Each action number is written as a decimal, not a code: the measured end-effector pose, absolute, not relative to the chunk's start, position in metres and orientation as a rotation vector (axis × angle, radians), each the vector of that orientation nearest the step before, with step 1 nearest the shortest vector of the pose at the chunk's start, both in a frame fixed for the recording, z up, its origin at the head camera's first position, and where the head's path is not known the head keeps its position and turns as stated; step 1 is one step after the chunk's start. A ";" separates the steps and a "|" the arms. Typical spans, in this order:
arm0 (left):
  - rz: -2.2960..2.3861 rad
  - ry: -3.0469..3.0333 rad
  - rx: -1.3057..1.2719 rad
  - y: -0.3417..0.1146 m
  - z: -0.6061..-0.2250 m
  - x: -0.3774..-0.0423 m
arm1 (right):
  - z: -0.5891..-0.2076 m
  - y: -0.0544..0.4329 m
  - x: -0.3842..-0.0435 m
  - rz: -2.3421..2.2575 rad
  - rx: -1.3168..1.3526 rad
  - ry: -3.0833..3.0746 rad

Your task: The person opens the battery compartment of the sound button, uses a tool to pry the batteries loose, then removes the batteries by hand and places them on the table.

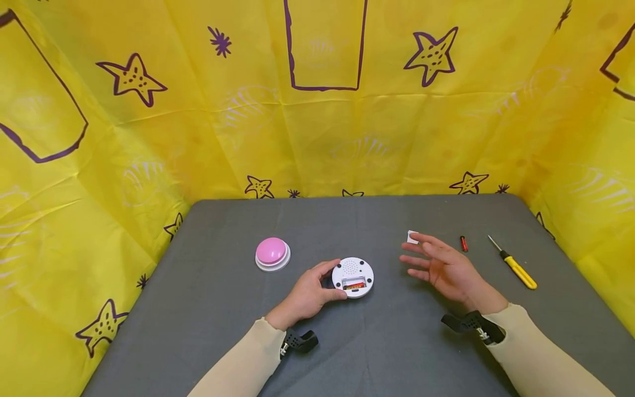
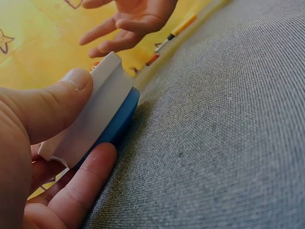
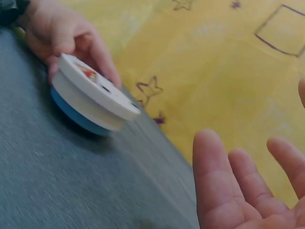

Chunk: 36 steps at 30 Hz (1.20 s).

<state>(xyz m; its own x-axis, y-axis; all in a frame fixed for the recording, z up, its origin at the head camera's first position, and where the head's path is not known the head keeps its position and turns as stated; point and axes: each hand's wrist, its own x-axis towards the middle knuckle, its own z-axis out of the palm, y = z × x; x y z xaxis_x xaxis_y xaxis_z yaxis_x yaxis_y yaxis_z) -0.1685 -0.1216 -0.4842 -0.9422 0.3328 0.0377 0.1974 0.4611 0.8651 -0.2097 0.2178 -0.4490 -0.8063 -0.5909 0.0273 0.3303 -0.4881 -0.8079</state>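
Observation:
My left hand (image 1: pixel 308 292) holds a round white push-button device (image 1: pixel 351 266) by its left edge, thumb and fingers on opposite sides. The device is upside down, its blue button (image 2: pixel 125 112) facing the table. On its underside the battery compartment is uncovered, and a red battery (image 1: pixel 354 286) lies inside. My right hand (image 1: pixel 448 270) is held apart to the right, fingers spread and relaxed, with nothing gripped. A small white piece (image 1: pixel 412 237) shows just beyond its fingertips, partly overlapped by them in the head view.
A second push button with a pink top (image 1: pixel 271 251) stands on the grey table (image 1: pixel 317 226) to the left. Right of my right hand lie a loose red battery (image 1: pixel 463 243) and a screwdriver with a yellow handle (image 1: pixel 518 270). A yellow patterned cloth (image 1: pixel 322 138) walls the back and sides.

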 end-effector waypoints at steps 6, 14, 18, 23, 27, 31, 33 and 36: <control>1.493 2.567 0.471 -0.121 -0.485 -0.169 | -0.448 0.199 -0.205 -2.185 -0.435 1.308; 1.536 2.554 0.502 -0.121 -0.486 -0.170 | -0.450 0.180 -0.200 -2.058 -0.401 1.575; 1.543 2.553 0.502 -0.121 -0.486 -0.170 | -0.450 0.173 -0.198 -2.001 -0.405 1.671; 1.529 2.557 0.487 -0.121 -0.486 -0.171 | -0.450 0.165 -0.196 -1.909 -0.407 1.789; 1.527 2.548 0.472 -0.121 -0.486 -0.171 | -0.451 0.159 -0.193 -1.786 -0.464 1.940; 1.534 2.539 0.473 -0.121 -0.486 -0.171 | -0.453 0.152 -0.190 -1.620 -0.593 2.188; 1.534 2.538 0.474 -0.121 -0.485 -0.170 | -0.454 0.148 -0.189 -1.558 -0.635 2.292; 1.530 2.541 0.477 -0.121 -0.485 -0.170 | -0.456 0.144 -0.187 -1.488 -0.645 2.394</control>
<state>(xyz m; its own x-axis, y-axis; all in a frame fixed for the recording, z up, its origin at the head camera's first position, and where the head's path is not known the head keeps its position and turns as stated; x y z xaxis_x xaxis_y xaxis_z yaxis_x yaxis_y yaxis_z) -0.1702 -0.1209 -0.4849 -0.9403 0.3374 0.0452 0.1978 0.4334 0.8792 -0.1873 0.1436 -0.4557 -0.8710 -0.4909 0.0211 -0.2362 0.3807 -0.8940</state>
